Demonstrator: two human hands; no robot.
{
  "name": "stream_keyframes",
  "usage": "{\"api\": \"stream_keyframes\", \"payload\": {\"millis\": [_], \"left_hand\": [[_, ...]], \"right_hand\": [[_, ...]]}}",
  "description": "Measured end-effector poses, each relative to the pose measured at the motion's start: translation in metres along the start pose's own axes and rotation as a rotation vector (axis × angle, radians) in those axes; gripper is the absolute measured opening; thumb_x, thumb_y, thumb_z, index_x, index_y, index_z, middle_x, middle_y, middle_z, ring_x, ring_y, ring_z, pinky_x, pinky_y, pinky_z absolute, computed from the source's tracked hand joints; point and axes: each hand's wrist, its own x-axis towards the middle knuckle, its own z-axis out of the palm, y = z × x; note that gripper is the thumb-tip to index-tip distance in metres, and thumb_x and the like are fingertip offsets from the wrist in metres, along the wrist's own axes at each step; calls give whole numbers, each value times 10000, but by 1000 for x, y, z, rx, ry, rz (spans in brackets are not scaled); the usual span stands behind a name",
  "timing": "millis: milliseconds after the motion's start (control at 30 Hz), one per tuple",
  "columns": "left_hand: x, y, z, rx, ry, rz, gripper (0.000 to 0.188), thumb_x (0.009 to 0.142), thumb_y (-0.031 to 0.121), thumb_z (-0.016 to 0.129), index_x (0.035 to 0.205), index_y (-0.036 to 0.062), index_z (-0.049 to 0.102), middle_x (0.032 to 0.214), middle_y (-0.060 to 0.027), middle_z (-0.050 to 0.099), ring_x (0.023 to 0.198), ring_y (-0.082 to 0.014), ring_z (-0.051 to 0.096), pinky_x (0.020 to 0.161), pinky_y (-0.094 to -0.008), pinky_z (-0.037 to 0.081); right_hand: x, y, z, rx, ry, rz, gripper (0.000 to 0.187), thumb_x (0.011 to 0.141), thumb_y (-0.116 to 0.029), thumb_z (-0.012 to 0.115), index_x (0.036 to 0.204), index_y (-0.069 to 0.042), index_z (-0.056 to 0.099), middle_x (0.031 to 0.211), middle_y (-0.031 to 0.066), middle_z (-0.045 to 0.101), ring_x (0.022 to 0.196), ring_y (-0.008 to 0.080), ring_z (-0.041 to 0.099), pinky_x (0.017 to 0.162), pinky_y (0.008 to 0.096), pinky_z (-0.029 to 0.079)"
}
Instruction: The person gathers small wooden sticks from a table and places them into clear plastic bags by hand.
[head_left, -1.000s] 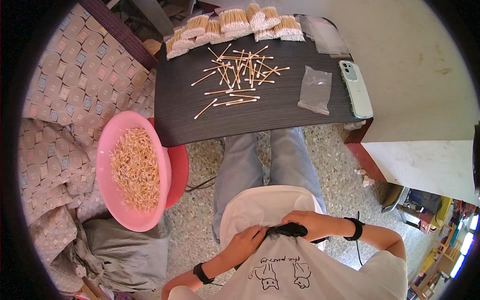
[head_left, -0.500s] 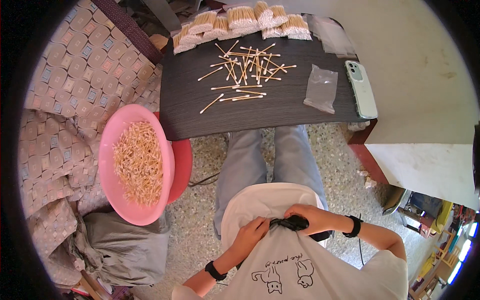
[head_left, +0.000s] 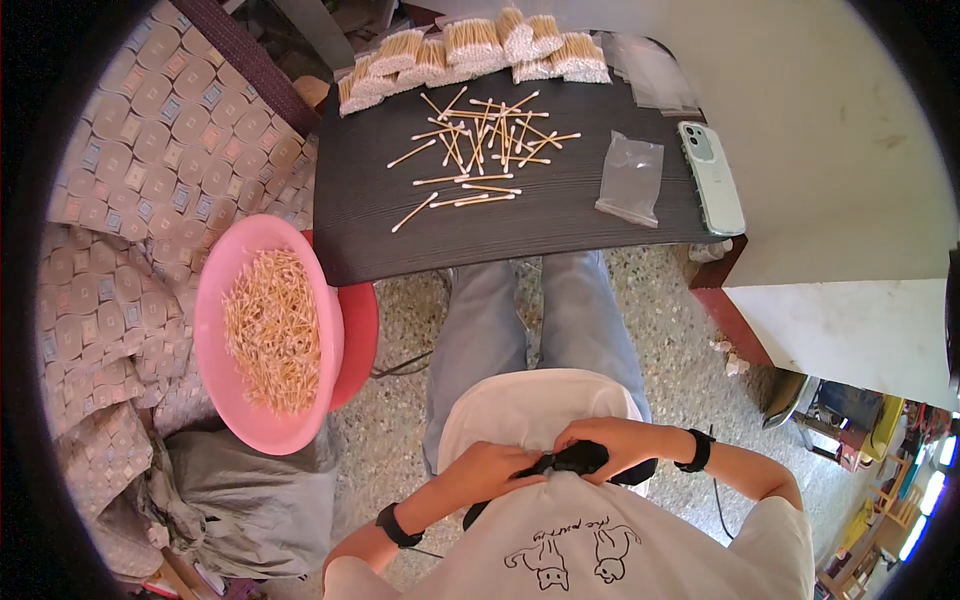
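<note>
My left hand (head_left: 495,470) and my right hand (head_left: 615,443) are at my waist, over the front of a white printed shirt (head_left: 560,530). Between them is a black strap-like piece (head_left: 580,458), which looks like a belt or its buckle. The fingers of both hands close on it, one at each end. A small grey part shows at its middle. Its exact kind cannot be made out, and parts of it are hidden by the fingers and shirt.
Loose cotton swabs (head_left: 480,135) lie on the dark table (head_left: 390,240) ahead. Bagged swab bundles (head_left: 470,45) line its far edge. On its right are an empty clear bag (head_left: 632,180), more bags (head_left: 650,75) and a phone (head_left: 712,180). A pink basin (head_left: 215,330) of swabs stands left.
My left hand and forearm have shifted a little left, and the fingers now lie flatter along the black piece. My right hand stays on it. The whole view has moved slightly.
</note>
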Motion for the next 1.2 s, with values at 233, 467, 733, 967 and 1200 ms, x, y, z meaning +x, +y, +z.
{"api": "stream_keyframes", "payload": {"millis": [233,467,733,967,1200], "left_hand": [[8,9,-16,-141,-199,-158,442,861,372,609,1212,113,540,629,-88,592,555,-256,595,524,-345,459],[17,6,-32,-187,-241,-163,346,871,385,575,1118,142,575,610,-93,592,566,-288,601,543,-392,467],[49,-13,-82,306,257,-88,164,868,207,569,978,106,639,767,-115,606,749,-297,598,656,-390,479],[98,-22,-128,353,830,6,264,820,106,605,1078,50,582,1010,-130,576,1055,-339,500,890,-421,407],[123,-54,-153,719,1142,-337,661,804,362,652,1351,101,389,1319,-209,424,1311,-433,259,1065,-508,225]], "right_hand": [[1,1,-9,49,-108,-26,627,708,-326,770,1196,-63,479,1121,103,551,1078,265,521,926,356,401],[21,-5,-38,132,-255,170,429,792,-324,724,1084,-58,556,808,21,546,819,108,551,722,263,459],[47,-41,-102,-631,522,-24,290,796,-242,658,1004,-65,560,885,91,565,871,296,555,744,384,453],[93,-60,-126,-793,857,-181,241,787,-86,626,1026,-76,590,881,78,572,836,276,554,745,374,454],[133,-63,-141,-902,1021,-346,388,754,-38,630,1133,-37,545,1090,118,528,1032,303,501,883,382,434]]}}
